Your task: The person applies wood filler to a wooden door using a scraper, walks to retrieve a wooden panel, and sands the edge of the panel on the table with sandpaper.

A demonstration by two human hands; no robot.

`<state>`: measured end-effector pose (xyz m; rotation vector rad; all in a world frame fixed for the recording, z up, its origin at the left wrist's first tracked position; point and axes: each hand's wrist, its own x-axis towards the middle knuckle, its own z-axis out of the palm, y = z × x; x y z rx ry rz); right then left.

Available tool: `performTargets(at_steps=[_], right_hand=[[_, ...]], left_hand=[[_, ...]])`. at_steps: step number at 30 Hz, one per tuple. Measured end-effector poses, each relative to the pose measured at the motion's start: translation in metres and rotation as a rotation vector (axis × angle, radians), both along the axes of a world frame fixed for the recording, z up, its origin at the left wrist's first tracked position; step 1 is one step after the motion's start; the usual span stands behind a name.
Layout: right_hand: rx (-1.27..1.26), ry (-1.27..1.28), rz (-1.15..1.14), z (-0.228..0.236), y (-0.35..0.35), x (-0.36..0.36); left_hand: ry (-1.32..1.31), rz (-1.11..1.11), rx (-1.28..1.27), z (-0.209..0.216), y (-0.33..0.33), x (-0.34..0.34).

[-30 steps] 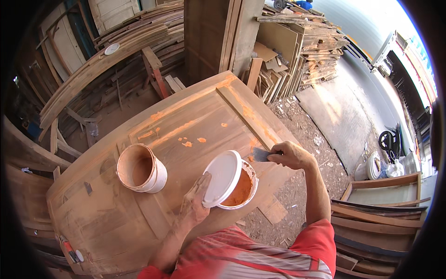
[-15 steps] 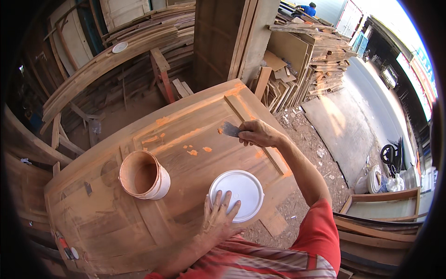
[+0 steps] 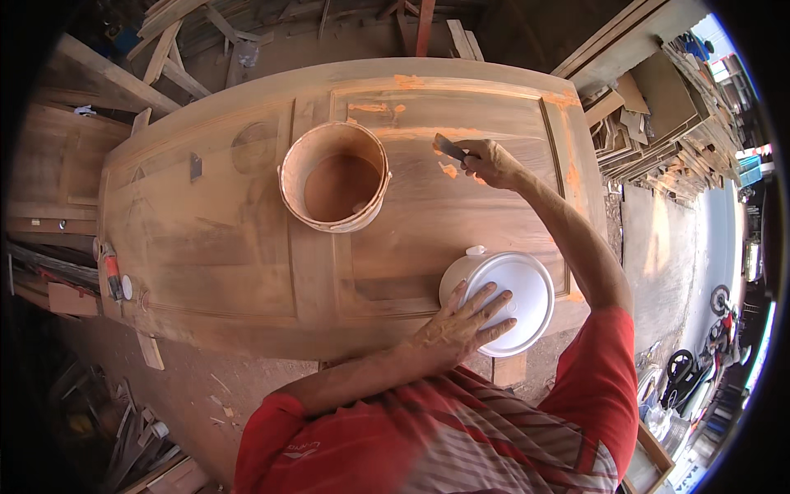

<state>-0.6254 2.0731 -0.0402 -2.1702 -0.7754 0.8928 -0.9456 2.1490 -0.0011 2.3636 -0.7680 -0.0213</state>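
Note:
A brown panelled wooden door (image 3: pixel 395 255) lies flat, with orange filler patches (image 3: pixel 411 133) along its far right panel and mouldings. My right hand (image 3: pixel 495 165) grips a putty knife (image 3: pixel 450 148) over that panel, its blade beside the orange dabs; whether the blade touches the wood I cannot tell. With fingers spread flat, my left hand (image 3: pixel 457 331) rests on the white lid (image 3: pixel 531 290) of a closed pail near the door's front edge. An open pail (image 3: pixel 295 191), coated inside with brownish-orange residue, stands mid-door, left of the knife.
A red and black hand tool (image 3: pixel 112 265) sits at the door's left end. Stacked boards and scrap panels (image 3: pixel 658 107) stand beyond the right end. Timber pieces (image 3: pixel 164 62) lean behind. A motorcycle (image 3: pixel 687 383) and some containers are at the far right.
The view has swung left, so the door appears more level. The putty knife is now closer to the orange dabs, its blade turned. My left hand stays on the lid.

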Motion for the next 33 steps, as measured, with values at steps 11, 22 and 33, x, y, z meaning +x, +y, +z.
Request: performTargets(at_steps=[11,22,33], right_hand=[[-0.266,-0.443,0.157,-0.093,0.041,0.015],[-0.526,-0.538,0.410,-0.089,0.077,0.002],[-0.461,-0.505,0.333,-0.084,0.088,0.001]], left_hand=[[-0.021,-0.064,0.043,-0.035,0.023,0.017],[0.010,-0.065,-0.034,-0.045,0.037,0.022],[0.215,0.361,-0.781,-0.049,0.109,0.025]])
